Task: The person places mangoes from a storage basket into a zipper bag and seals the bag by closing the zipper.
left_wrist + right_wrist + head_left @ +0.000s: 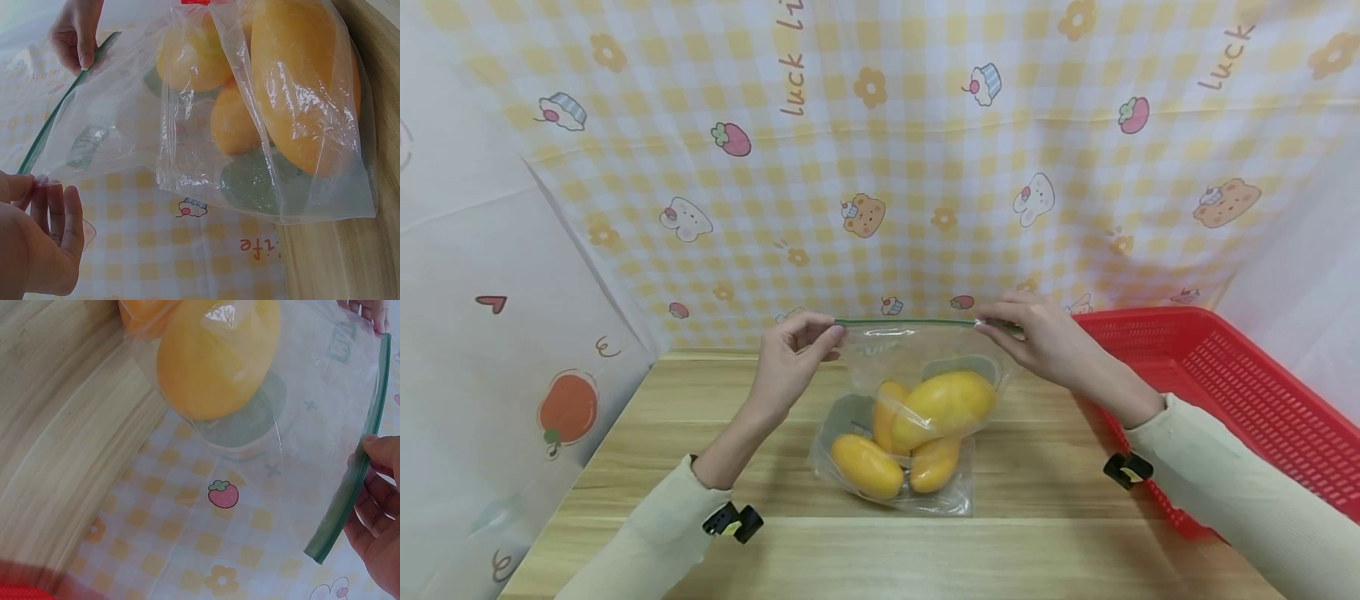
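Note:
A clear zip bag (880,358) with a green zip strip (910,322) along its top holds several yellow mangoes (946,404). Its lower part lies on the wooden table, while the top edge is stretched between both hands. My left hand (793,358) pinches the left end of the strip between thumb and fingers. With thumb and fingers, my right hand (1045,337) pinches the strip near its right end; in the right wrist view a short length of green strip (337,519) extends past the thumb. The mangoes overlap inside the bag, so some are partly hidden.
To the right stands a red plastic basket (1195,333), partly behind my right forearm. A yellow-checked cloth (910,167) with printed figures hangs behind the table (715,417). White printed sheets (490,242) hang at the sides.

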A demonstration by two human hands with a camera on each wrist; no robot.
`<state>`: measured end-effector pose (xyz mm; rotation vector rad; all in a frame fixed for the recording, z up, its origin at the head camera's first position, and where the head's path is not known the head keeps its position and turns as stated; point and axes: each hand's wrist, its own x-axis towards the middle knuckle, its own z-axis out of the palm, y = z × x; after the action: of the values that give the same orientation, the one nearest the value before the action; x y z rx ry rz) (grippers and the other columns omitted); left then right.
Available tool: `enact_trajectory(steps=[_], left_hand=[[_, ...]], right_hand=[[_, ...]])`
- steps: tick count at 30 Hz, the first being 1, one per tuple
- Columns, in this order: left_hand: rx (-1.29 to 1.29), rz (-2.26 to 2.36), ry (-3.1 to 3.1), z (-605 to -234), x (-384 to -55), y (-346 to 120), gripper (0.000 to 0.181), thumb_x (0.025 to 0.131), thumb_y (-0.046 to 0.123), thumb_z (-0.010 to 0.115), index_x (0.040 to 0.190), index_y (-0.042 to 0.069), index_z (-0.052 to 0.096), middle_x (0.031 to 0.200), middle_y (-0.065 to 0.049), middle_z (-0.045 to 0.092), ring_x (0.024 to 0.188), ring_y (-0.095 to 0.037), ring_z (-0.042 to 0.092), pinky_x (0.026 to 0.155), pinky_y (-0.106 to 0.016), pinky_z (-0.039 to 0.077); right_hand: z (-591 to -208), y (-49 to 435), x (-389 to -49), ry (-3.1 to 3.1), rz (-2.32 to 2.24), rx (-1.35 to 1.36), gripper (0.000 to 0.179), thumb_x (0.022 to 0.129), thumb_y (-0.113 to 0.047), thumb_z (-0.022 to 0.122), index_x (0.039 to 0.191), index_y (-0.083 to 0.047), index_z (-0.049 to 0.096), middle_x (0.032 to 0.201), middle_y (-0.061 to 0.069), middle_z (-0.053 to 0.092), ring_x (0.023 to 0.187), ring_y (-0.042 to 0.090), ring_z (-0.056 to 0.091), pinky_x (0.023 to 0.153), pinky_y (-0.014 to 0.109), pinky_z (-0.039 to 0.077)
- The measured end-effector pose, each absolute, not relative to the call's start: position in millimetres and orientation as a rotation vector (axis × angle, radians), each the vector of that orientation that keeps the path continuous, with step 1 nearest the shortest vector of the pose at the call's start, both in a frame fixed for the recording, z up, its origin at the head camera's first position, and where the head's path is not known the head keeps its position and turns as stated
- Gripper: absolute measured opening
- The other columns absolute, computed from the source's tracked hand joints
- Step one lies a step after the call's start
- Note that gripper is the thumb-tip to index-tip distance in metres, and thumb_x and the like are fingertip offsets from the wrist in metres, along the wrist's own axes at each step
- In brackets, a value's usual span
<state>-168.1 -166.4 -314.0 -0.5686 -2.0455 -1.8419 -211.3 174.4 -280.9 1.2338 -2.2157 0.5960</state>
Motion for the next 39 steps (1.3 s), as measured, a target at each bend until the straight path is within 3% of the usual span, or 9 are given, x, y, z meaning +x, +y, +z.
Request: enact_trajectory(steps=[16, 39], left_hand=[[-0.574, -1.853, -2.047, -313.0, -167.7, -166.9, 0.012, 0.097, 0.000, 0.068, 0.105, -0.009, 0.069, 0.102, -0.017, 0.067, 0.087, -0.022, 0.068, 0.077, -0.037, 0.062], [-0.586, -1.843, -2.050, -314.0, -167.0, -168.6, 0.013, 0.098, 0.001, 0.068, 0.105, -0.010, 0.068, 0.101, -0.017, 0.067, 0.088, -0.023, 0.068, 0.079, -0.042, 0.062]], right_hand=[[-279.0, 177.5, -209.3, -2.251, 0.606, 1.226, 0.026, 0.084, 0.003, 0.082, 0.107, -0.007, 0.077, 0.092, -0.002, 0.070, 0.076, 0.012, 0.056, 0.062, 0.030, 0.052], [-280.2, 183.9, -208.9, -2.251, 0.582, 1.215, 0.022, 0.083, 0.003, 0.082, 0.103, -0.005, 0.077, 0.088, -0.002, 0.066, 0.076, 0.011, 0.054, 0.059, 0.029, 0.051]])
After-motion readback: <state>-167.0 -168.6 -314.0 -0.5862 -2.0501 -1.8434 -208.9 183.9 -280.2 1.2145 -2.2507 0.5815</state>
